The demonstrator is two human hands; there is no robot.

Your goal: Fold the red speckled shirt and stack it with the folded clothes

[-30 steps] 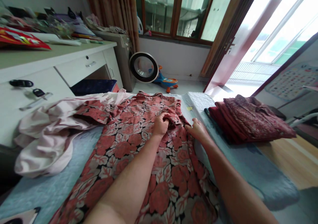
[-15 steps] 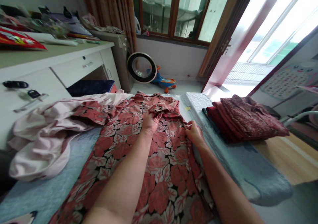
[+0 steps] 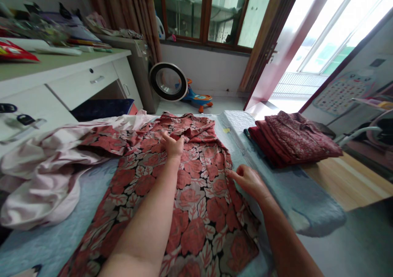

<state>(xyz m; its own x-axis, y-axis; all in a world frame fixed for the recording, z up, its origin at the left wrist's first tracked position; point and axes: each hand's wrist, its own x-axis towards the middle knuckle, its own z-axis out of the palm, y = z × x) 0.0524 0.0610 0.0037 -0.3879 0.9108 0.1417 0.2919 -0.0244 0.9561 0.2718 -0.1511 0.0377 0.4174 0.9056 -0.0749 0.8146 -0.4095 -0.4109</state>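
Note:
A red floral garment point(image 3: 190, 195) with grey leaves on black lies spread out over the blue bed cover. My left hand point(image 3: 172, 145) rests on its upper part, thumb and fingers apart, below a bunched fold. At the garment's right edge is my right hand point(image 3: 249, 182), its fingers loosely bent and apart, with the fingertips at the edge. One sleeve of the garment stretches left onto a crumpled pale pink cloth point(image 3: 46, 179).
To the right, a stack of folded dark red clothes point(image 3: 294, 140) sits on the blue cover point(image 3: 313, 203). A white desk point(image 3: 82, 80) with clutter stands at the left. Beyond are a round open washer door point(image 3: 168, 82), a blue ride-on toy point(image 3: 198, 98) and an open door point(image 3: 276, 43).
My left hand has let go of the bunched fold and shifted slightly left, fingers spreading. My right hand has loosened from the edge and moved down toward me. The view has shifted slightly.

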